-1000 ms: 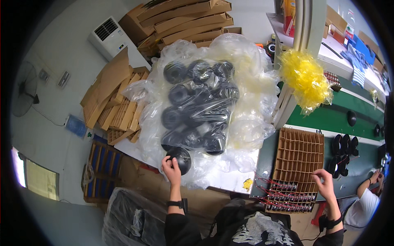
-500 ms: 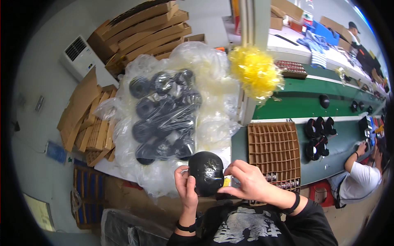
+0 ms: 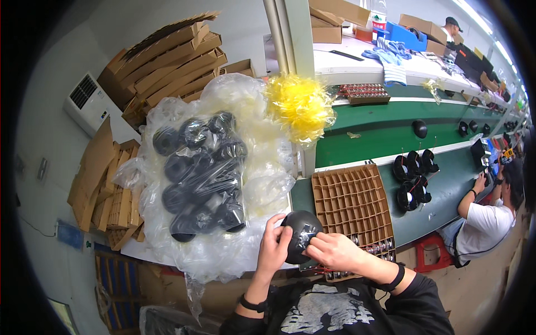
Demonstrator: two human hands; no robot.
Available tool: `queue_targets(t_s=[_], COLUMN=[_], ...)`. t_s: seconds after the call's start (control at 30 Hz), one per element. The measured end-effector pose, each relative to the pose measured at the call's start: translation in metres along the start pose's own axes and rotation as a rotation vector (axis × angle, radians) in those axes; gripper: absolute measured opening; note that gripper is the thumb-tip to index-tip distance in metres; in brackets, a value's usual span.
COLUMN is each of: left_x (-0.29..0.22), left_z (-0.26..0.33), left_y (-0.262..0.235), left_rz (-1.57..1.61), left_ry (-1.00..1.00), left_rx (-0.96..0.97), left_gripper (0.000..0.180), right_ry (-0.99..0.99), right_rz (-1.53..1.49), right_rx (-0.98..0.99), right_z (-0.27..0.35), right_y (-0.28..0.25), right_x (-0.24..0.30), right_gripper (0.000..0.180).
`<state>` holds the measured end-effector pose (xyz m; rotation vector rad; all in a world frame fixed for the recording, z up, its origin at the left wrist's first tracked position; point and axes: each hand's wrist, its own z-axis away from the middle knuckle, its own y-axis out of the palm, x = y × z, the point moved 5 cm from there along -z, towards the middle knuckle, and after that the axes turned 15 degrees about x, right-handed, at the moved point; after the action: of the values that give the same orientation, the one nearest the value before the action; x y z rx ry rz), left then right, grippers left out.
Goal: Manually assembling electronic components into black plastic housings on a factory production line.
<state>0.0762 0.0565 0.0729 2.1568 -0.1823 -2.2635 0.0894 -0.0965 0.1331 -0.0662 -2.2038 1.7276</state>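
A glossy black dome-shaped shell (image 3: 302,225) is held up in front of my chest. My left hand (image 3: 273,245) grips its left side, thumb on the near face and fingers around the edge. On the lower right of the shell, my right hand (image 3: 336,253) is closed, its bent fingers pressed against the rim; its fingertips are partly hidden. Beyond my left hand, several similar black round shells (image 3: 204,167) lie under clear plastic wrap (image 3: 267,187). Right of the held shell is a brown cardboard divider tray (image 3: 352,195) with small metallic parts (image 3: 379,249) in its near cells.
Several open black housings (image 3: 413,195) stand on the green bench (image 3: 357,134), with a single black dome (image 3: 420,128) farther back. Yellow shredded film (image 3: 301,109) hangs by a post. Stacked cardboard (image 3: 173,61) is at left. A seated co-worker (image 3: 486,234) works at right.
The view has turned right, so the surroundings sit farther left. My right thumb and fingers, spread at the shell's edge before, have closed in against it; a yellow patch there no longer shows.
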Motion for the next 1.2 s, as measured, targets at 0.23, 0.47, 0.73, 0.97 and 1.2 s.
queue_targets(t_s=[0.23,0.47,0.73,0.97,1.2], left_x=[0.027,0.009,-0.003,-0.035,-0.036], left_z=[-0.031,-0.019,0.003,0.017,0.026], left_y=[0.006,0.003,-0.024,-0.029,-0.036], left_rz=[-0.006,-0.010,0.019,0.225,0.172], left_ry=[0.019,0.168,0.268,0.344,0.439], left_rx=[-0.049,-0.140,-0.243,-0.165,-0.129], left_gripper=[0.033,0.034,0.039,0.053,0.068], right_ry=[0.103,-0.077,0.156,0.119,0.010], right_rz=[-0.063,-0.282,-0.764,-1.523,-1.877], right_rx=[0.081,0.111,0.194,0.153,0.105], right_z=[0.010,-0.008,-0.026,-0.034,-0.036], right_y=[0.029,0.002,-0.013,-0.017,-0.016], right_x=[-0.011,-0.017,-0.032,-0.014,-0.003], right_gripper=[0.013,0.019,0.021,0.026,0.029])
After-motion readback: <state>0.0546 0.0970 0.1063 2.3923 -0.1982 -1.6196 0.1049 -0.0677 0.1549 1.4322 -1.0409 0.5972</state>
